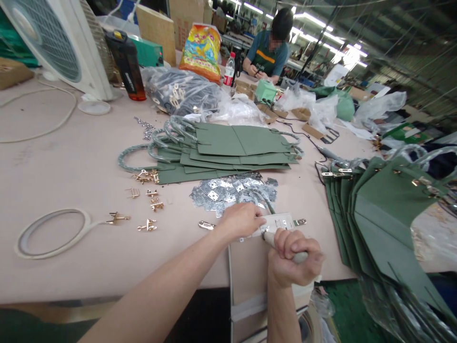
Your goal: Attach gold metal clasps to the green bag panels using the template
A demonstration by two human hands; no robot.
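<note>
My left hand is closed, its fingertips pressed at the upper edge of a beige-lined bag panel. What its fingertips may pinch is hidden. My right hand is wrapped round a pale-handled tool, whose narrow dark tip meets the pale strip along the panel's top. Small metal plates show on that strip. Gold clasps stick out on either side, one at the left and another at the right. Just beyond my hands lies a heap of small square metal plates.
Green bag pieces with wrapped handles are stacked beyond the plates; more green bags stand at the right. Gold fittings and a tape roll lie left. Behind are a fan, a bottle and a person.
</note>
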